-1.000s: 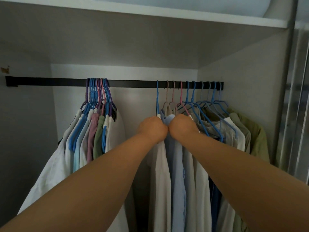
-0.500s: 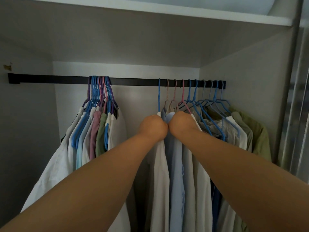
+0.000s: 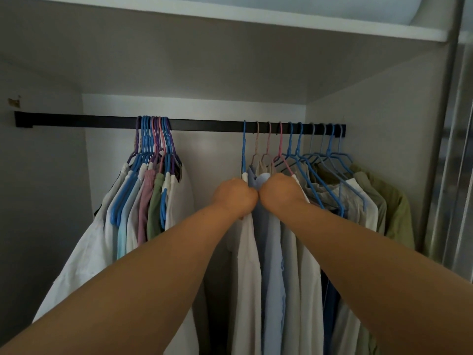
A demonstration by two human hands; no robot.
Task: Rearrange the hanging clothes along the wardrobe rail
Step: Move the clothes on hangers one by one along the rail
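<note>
Two clothes bunches (image 3: 151, 201) (image 3: 320, 201) on black rail (image 3: 210, 123); your left hand (image 3: 234, 196) grips white shirt (image 3: 247, 265), right hand (image 3: 280, 192) grips pale-blue shirt (image 3: 272, 265); grey wardrobe wall (image 3: 371, 111).

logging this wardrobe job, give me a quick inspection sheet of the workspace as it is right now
surface: black rail, bare between two groups.
job's things: left bunch packed tight; right group spread out, white shirt at its left end, light blue shirt next.
clutter: nothing seen.
grippers: left hand grips the white shirt's shoulder; right hand grips garments beside it; knuckles touching, fingers hidden.
cables: nothing seen.
surroundings: white shelf above, grey wall right.
</note>
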